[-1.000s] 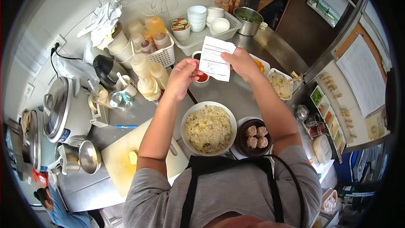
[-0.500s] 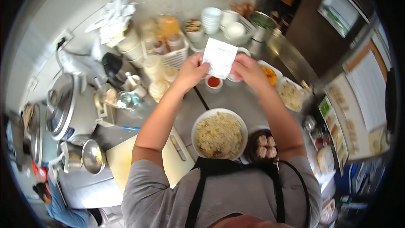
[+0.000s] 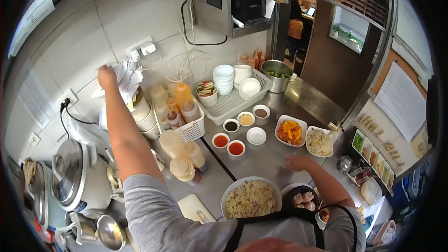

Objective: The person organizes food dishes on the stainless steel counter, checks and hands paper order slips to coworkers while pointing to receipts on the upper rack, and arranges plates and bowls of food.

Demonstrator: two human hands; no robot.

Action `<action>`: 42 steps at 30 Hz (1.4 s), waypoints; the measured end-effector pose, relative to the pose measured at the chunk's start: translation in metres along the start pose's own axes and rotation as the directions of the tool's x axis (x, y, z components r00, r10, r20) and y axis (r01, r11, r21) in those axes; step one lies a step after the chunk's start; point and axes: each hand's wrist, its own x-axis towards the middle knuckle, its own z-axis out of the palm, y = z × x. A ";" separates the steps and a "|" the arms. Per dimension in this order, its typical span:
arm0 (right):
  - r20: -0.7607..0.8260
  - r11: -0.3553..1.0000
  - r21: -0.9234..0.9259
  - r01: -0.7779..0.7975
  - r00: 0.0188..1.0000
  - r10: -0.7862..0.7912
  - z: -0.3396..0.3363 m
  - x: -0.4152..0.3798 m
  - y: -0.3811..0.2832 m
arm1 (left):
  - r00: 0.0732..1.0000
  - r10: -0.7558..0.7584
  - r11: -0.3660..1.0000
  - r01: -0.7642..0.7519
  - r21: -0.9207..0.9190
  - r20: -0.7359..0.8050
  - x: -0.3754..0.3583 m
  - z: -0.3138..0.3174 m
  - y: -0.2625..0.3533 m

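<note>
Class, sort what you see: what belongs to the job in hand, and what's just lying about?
Seemingly in use:
- left hand
- paper slips at its fingers

Apparently just lying about:
- squeeze bottles
- stacked bowls
- steel mixing bowl

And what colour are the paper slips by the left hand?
The paper slips are white; the head view, the only one, shows this.

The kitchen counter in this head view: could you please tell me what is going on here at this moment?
A person in a grey shirt has the left hand raised at the crumpled white papers near the wall; whether it grips one is unclear. The right hand, blurred, is over the counter, near the rice and the dumplings. Red sauce in small dishes stands beyond the rice.
</note>
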 end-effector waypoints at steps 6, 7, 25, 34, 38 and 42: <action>0.133 0.972 0.125 -0.197 0.975 0.180 0.013 0.011 0.014 | 0.978 0.081 0.966 -0.125 0.228 0.193 0.023 0.036 -0.043; 0.172 0.971 0.115 -0.209 0.967 0.187 0.015 0.016 0.014 | 0.954 0.151 0.913 -0.234 0.333 0.258 0.029 0.049 -0.062; 0.144 0.978 -0.209 -0.025 0.988 0.056 0.024 0.025 0.015 | 0.649 0.395 0.880 -0.064 -0.472 0.650 -0.069 -0.105 0.265; 0.066 0.999 -0.037 -0.010 0.998 0.013 0.018 0.004 0.014 | 0.913 -0.329 0.017 0.262 -0.965 0.242 0.004 -0.162 0.258; 0.052 0.997 -0.073 -0.030 0.998 0.034 0.030 0.019 0.023 | 0.875 -0.452 -0.103 0.140 -0.985 0.171 0.058 -0.215 0.200; 0.042 0.997 -0.069 0.031 0.999 -0.028 0.034 0.022 0.030 | 0.910 -0.262 -0.105 0.303 -0.947 0.320 0.128 -0.214 0.149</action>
